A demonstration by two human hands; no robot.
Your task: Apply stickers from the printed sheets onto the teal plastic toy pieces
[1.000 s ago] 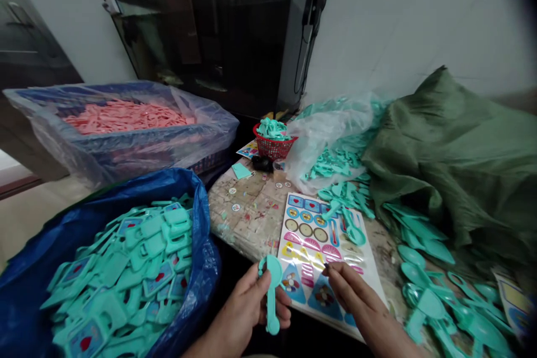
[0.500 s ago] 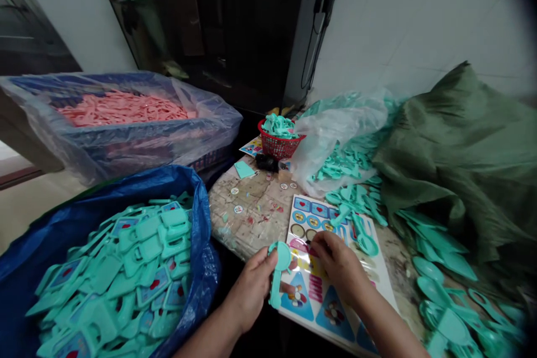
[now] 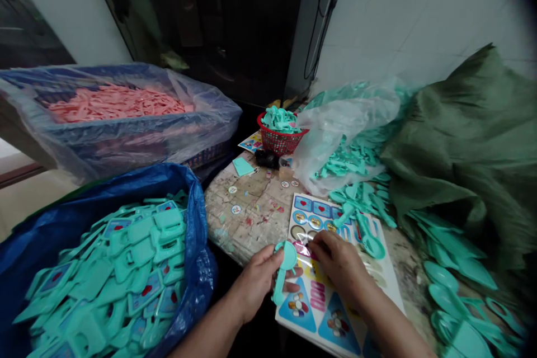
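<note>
My left hand (image 3: pixel 259 285) grips a teal plastic toy piece (image 3: pixel 288 257) with a rounded flat head and a narrow handle, held upright at the left edge of the sticker sheet (image 3: pixel 297 313). Over the sheet, the fingertips of my right hand (image 3: pixel 338 257) are pinched at the edge of a pink sticker (image 3: pixel 302 248); how far it is lifted is hard to see. The sheet carries heart, round and triangular stickers. A teal spoon-like piece (image 3: pixel 372 246) lies on its upper right part.
At left, a blue bag (image 3: pixel 200 235) holds many teal pieces (image 3: pixel 138 257). Behind it stands a plastic-lined blue crate (image 3: pixel 176 131) of pink pieces. A red basket (image 3: pixel 281 142), clear bag (image 3: pixel 312 151) and green sack (image 3: pixel 465 140) line the worn table (image 3: pixel 251 229).
The view has shifted slightly. My right fingertips stay pinched at the pink sticker, which shows a little more. My left hand still holds the toy piece upright.
</note>
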